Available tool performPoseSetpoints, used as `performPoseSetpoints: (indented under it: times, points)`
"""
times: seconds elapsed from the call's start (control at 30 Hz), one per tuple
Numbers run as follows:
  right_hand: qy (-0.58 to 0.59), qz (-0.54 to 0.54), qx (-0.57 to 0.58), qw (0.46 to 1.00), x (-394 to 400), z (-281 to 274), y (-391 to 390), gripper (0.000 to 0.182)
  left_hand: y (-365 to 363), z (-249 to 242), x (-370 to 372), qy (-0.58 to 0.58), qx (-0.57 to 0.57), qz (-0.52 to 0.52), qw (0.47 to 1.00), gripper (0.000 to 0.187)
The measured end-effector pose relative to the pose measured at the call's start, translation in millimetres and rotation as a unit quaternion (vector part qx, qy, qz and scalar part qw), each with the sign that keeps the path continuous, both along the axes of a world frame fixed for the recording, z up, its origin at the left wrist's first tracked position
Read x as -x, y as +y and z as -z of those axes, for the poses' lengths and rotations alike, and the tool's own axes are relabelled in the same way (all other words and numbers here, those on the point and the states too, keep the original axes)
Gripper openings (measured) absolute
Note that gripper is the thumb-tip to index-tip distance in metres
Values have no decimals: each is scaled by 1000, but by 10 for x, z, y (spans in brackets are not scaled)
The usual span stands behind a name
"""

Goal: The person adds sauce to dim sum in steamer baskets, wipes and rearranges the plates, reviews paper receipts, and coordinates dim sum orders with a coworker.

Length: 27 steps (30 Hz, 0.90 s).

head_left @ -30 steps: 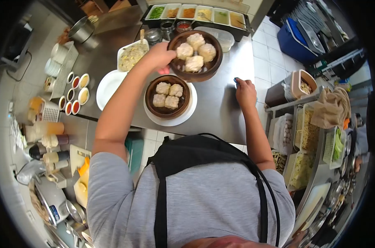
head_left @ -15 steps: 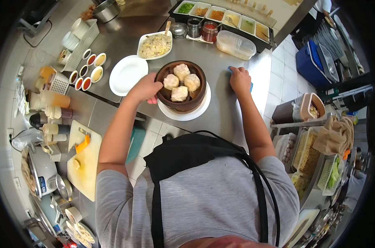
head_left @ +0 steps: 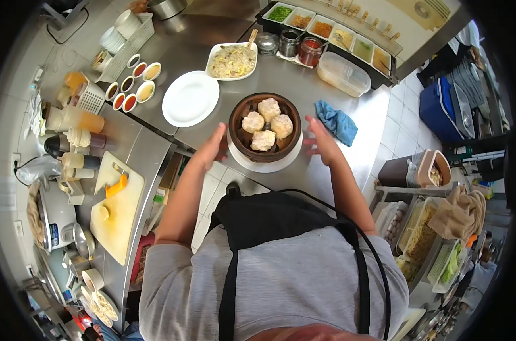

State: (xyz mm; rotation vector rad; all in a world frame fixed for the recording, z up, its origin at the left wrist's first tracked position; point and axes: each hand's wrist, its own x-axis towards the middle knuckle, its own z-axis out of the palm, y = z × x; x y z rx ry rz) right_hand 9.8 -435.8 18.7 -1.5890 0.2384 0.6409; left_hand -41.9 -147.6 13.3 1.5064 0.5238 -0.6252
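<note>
A round brown steamer basket (head_left: 265, 157) sits on a white plate (head_left: 266, 168) near the front edge of the steel counter. Inside it are several pale dumplings (head_left: 263, 140). My left hand (head_left: 213, 146) is beside the plate's left rim, fingers straight, with nothing in it. On the other side, my right hand (head_left: 321, 142) is open, its fingers spread close to the basket and plate. Whether either hand touches the plate is hard to tell. Past my right hand lies a crumpled blue cloth (head_left: 337, 122).
An oval white plate (head_left: 191, 99) and a dish of fried rice (head_left: 232, 61) stand at the back left. Several sauce cups (head_left: 146, 91) are farther left. Jars (head_left: 310, 52), a clear plastic tub (head_left: 344, 74) and a topping rack (head_left: 333, 35) line the back. A cutting board (head_left: 121, 213) holds an orange-handled tool.
My left hand has let go of the steamer basket. My right hand has left the blue cloth and come in to the basket's right side. The view has shifted slightly.
</note>
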Motion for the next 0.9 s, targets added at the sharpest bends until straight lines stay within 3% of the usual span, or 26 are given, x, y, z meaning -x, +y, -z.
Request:
performPoseSetpoints:
  times: [0.13,0.2,0.27,0.33,0.4,0.47,0.6,0.73,0.77,0.8,0.9]
  points:
    - [12,-83,-66,994,64,54,138,76,-151,-76,28,-66,138,7,988,76]
    - [44,-37,-57,997,64,177,186,76,-71,178,-28,-85,163,23,983,80]
    - [53,-15,-103,993,42,149,187,76,-15,218,-71,-83,143,58,985,85]
    - [48,18,-99,994,38,56,243,82,-32,-75,-84,-67,97,65,991,86]
    - [41,0,-119,992,-1,-114,306,77,63,-283,-154,-91,135,80,983,83]
    - [9,-39,-166,985,-207,-267,447,74,244,-446,-294,-106,153,74,980,84]
    - [-55,-33,-95,993,-862,-845,1090,69,849,-715,-878,-139,126,31,982,87]
    - [-67,-66,-56,994,-1777,-1142,1945,69,1535,-928,-1537,-188,182,-16,965,73]
    - [-68,-72,-56,993,-2027,-1128,2155,69,1652,-930,-1693,-188,158,-66,967,66]
    - [-66,-76,-55,993,-2245,-1072,2341,69,1787,-874,-1859,-194,217,-66,954,64]
    - [-35,-65,-45,996,-2729,-907,2858,71,2195,-405,-2443,-149,222,-80,960,67]
